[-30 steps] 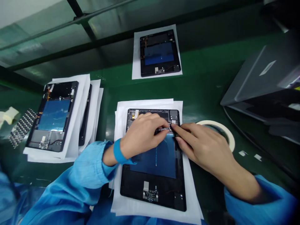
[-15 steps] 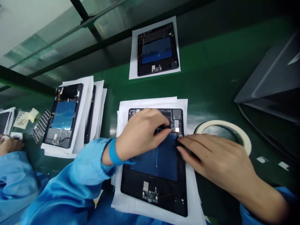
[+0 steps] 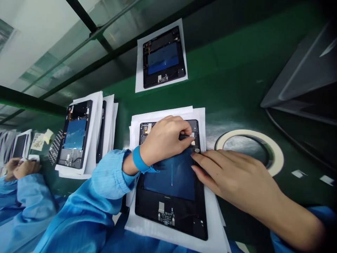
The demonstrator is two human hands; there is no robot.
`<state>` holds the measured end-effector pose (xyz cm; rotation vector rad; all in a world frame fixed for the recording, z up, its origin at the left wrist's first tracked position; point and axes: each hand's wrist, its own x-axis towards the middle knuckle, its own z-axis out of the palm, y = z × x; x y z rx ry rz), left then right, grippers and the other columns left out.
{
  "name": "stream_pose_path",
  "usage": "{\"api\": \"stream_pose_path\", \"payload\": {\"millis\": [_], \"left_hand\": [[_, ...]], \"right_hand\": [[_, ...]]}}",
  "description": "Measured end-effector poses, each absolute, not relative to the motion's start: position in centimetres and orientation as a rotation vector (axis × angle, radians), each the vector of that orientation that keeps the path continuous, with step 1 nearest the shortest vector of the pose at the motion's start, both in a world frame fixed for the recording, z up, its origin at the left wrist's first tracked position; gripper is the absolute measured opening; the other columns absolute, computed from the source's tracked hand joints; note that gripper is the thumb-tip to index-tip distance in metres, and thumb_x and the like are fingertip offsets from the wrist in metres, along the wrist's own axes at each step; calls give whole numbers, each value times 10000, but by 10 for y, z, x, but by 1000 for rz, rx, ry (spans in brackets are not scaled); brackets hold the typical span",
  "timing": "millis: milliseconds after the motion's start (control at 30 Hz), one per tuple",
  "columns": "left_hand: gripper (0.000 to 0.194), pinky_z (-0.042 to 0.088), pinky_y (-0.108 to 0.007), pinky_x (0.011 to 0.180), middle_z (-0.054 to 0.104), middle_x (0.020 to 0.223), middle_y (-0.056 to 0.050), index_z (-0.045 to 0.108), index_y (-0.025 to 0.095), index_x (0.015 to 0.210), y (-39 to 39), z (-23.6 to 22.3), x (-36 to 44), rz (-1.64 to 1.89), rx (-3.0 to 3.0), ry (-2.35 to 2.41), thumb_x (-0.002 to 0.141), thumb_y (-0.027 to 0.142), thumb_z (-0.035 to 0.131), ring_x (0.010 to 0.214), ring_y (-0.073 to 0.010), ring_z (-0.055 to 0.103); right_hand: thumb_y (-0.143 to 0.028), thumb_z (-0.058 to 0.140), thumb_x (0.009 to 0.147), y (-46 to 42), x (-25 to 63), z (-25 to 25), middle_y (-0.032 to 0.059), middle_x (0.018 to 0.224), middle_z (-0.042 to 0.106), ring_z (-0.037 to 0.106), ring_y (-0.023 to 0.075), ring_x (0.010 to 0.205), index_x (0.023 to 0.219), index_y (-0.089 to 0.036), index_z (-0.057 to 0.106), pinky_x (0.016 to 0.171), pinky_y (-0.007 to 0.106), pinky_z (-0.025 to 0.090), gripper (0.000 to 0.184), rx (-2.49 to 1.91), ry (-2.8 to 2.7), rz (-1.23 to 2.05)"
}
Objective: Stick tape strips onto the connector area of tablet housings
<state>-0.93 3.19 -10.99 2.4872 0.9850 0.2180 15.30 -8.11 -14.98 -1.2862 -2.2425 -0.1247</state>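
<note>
An opened black tablet (image 3: 184,218) lies in front of me with its inside up. It has a large blue battery (image 3: 168,179) in the middle and a small circuit board (image 3: 166,216) near its lower end. My left hand (image 3: 168,138), with a blue strap (image 3: 142,160) round the wrist, is closed in a pinch over the upper right of the tablet. Whatever is between its fingertips cannot be made out. My right hand (image 3: 229,172) rests its fingertips on the tablet's right side, thumb and forefinger slightly apart, just below a small round silver part (image 3: 197,150).
White sheets (image 3: 134,116) lie under the tablet. A tape roll (image 3: 276,158) is at the right, near a grey casing (image 3: 302,80). Another opened tablet (image 3: 164,75) lies at the back, and stacked tablets (image 3: 75,133) stand left. A co-worker's hands (image 3: 25,167) show far left.
The view has shifted, bringing more of the co-worker's hands into sight. My left hand has moved slightly towards the tablet's right edge, still pinched. My right fingertips stay by the round part.
</note>
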Motion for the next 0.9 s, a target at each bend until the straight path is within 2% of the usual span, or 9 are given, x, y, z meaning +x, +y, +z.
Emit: {"api": "stream_pose_path", "payload": {"millis": [400, 767, 900], "left_hand": [[95, 447, -287, 717, 630, 710, 18, 613, 184, 678, 30, -118, -3, 250, 2488, 1105, 752, 154, 662, 696, -141, 558], [70, 454, -287, 745, 632, 738, 10, 638, 181, 711, 29, -117, -5, 231, 2476, 1088, 774, 151, 645, 727, -146, 564], [74, 462, -276, 707, 653, 747, 7, 651, 179, 723, 35, -107, -9, 171, 2410, 1025, 795, 170, 636, 720, -141, 584]], "right_hand": [[-215, 518, 926, -84, 150, -153, 16, 729, 616, 560, 133, 616, 943, -133, 674, 615, 296, 382, 177, -1322, -2250, -106], [-217, 516, 919, -84, 149, -154, 11, 721, 596, 543, 141, 602, 896, -149, 658, 600, 309, 342, 159, -1336, -2249, -112], [-219, 513, 928, -84, 149, -154, 18, 730, 604, 548, 138, 609, 917, -139, 662, 599, 308, 351, 169, -1326, -2242, -118]]}}
